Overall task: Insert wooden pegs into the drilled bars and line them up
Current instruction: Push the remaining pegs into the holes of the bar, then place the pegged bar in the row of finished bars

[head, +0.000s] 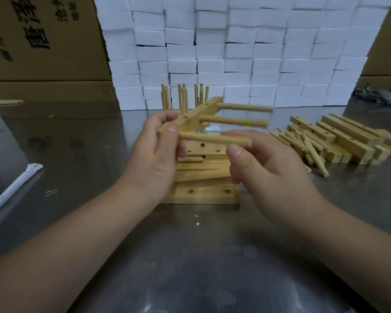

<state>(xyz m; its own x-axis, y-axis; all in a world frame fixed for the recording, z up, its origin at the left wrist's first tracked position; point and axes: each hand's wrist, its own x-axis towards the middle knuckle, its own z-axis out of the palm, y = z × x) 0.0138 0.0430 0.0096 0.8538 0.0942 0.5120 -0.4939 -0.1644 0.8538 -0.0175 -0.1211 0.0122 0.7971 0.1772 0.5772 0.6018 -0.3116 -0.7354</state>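
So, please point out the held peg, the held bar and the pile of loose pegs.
held peg (pixel 208 138): head view, on the middle of its shaft.
held bar (pixel 196 111): head view, on its top face, between two holes.
pile of loose pegs (pixel 309 150): head view, on a peg near its middle.

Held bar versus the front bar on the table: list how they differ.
The held bar is lifted and tilted in the left hand; the front bar lies flat on the table. The held bar carries pegs sticking out sideways; the front bar's visible holes are empty. Both are drilled wood.
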